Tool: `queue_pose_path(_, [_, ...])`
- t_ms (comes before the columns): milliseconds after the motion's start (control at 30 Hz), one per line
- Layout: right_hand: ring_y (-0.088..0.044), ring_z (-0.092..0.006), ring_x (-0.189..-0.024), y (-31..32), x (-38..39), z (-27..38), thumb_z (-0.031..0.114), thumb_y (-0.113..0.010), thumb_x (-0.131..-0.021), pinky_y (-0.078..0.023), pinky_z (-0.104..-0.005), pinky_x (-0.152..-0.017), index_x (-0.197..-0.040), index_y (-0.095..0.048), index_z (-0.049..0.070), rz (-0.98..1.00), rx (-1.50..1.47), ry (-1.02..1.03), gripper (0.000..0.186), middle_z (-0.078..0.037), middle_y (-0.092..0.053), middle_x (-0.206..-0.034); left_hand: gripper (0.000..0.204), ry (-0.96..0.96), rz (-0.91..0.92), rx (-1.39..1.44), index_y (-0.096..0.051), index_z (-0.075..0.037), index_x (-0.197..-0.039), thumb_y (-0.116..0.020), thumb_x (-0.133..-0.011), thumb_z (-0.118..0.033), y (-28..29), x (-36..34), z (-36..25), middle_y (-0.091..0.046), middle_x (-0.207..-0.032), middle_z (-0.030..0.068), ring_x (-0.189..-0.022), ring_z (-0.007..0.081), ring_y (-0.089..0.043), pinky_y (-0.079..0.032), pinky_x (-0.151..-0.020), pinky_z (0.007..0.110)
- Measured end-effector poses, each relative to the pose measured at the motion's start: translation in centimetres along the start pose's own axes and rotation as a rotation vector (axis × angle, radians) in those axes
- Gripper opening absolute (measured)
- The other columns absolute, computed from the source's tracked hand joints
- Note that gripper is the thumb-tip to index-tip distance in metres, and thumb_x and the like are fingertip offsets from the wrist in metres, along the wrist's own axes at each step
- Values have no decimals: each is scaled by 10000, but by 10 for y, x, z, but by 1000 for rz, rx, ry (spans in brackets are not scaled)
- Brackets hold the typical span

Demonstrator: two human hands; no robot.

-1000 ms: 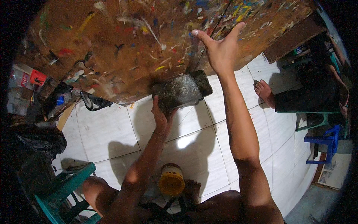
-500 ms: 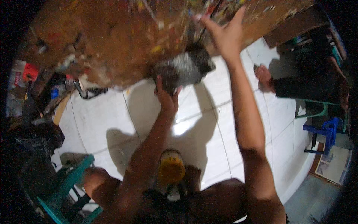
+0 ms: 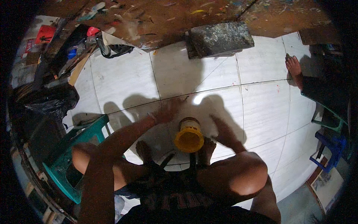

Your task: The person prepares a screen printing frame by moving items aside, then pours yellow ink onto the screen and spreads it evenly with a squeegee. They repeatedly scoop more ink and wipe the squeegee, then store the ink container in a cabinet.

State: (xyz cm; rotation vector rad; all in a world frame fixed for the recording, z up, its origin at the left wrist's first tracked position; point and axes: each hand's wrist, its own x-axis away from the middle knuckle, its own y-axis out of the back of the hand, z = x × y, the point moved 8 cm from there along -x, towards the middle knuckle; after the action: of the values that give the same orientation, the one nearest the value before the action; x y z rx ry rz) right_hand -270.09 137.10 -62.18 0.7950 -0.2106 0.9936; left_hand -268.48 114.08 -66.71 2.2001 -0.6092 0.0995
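My left hand (image 3: 167, 111) is low over the white tiled floor, palm down and in shadow; its fingers are too dark and blurred to make out. A small dark bit (image 3: 185, 98) shows at its fingertips, and I cannot tell whether it is held. My right hand (image 3: 218, 127) hangs right of a yellow-rimmed tub (image 3: 189, 140), with its fingers apart and nothing seen in them. The tub stands between my feet, apart from both hands. Ahead, a dark, paint-spattered block (image 3: 222, 39) rests by the brown work surface's near edge, with neither hand on it.
The paint-marked brown surface (image 3: 156, 22) spans the far side. At left are a green plastic stool (image 3: 69, 164), a black plastic bag (image 3: 56, 99) and assorted clutter. Another person's foot (image 3: 294, 66) and a blue stool (image 3: 328, 149) are at right.
My left hand has let go of the block and come down toward me. My right hand has drawn back from the brown surface to beside the tub. The view has shifted.
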Motion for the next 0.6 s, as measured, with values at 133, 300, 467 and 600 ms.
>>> queue_pose_path(133, [-430, -347, -1318, -56, -10, 17, 260, -701, -810, -337, -420, -1107, -1450, -358, 74, 111, -83, 127, 749, -209, -429, -1436, 814, -168, 156, 125, -275, -78, -1471, -711, -835, -341, -55, 40, -38, -344, -1470, 195, -1362, 367, -339, -281, -1142, 449])
queue_pose_path(300, [-551, -349, -1203, -39, -10, 41, 259, -744, -757, -446, -418, -1023, -1428, -376, 44, 49, -271, 168, 796, -209, -508, -1368, 1084, -162, 21, 391, -228, -79, -1488, -855, -678, -435, -20, 53, -66, -306, -1488, 192, -1411, 350, -252, -244, -1166, 439])
queue_pose_path(467, [-604, -349, -1129, 19, 5, 123, 231, -824, -717, -498, -427, -957, -1396, -406, 59, 215, -431, 211, 816, -179, -584, -1284, 1139, -48, 43, 770, -252, -71, -1474, -920, -597, -361, 89, 78, -117, -366, -1456, 163, -1356, 315, -368, -314, -1137, 415])
queue_pose_path(600, [-592, -337, -1143, 98, 44, 258, 148, -799, -726, -469, -440, -996, -1356, -454, 39, 346, -351, 106, 726, -179, -590, -1275, 1117, 232, -91, 703, -286, -57, -1448, -933, -572, -306, 231, 146, -189, -426, -1409, 158, -1278, 284, -475, -379, -1100, 400])
